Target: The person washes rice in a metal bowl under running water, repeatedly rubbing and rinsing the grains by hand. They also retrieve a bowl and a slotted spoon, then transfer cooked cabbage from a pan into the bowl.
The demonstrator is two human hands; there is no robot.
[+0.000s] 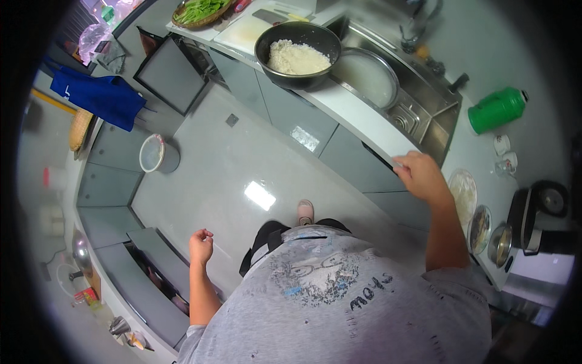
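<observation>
My right hand (417, 175) is at the front edge of the white countertop (363, 116), beside the sink, holding nothing, its thumb a little apart from the bent fingers. Whether it touches the edge cannot be made out. My left hand (201, 247) hangs over the floor with its fingers curled in and nothing in it. Up ahead, a black pot (295, 81) of white rice, or a similar grain food, rests on the counter edge. Behind it a metal basin (370, 77) of cloudy liquid stands in the steel sink (439, 132).
A cleaver (269, 17) lies on a white cutting board (241, 36), near a basket of leafy greens (198, 11). A green thermos (498, 110) and several dishes (463, 195) are on the right counter. A bucket (160, 154) stands on the floor; a cabinet drawer (159, 245) at left sticks out.
</observation>
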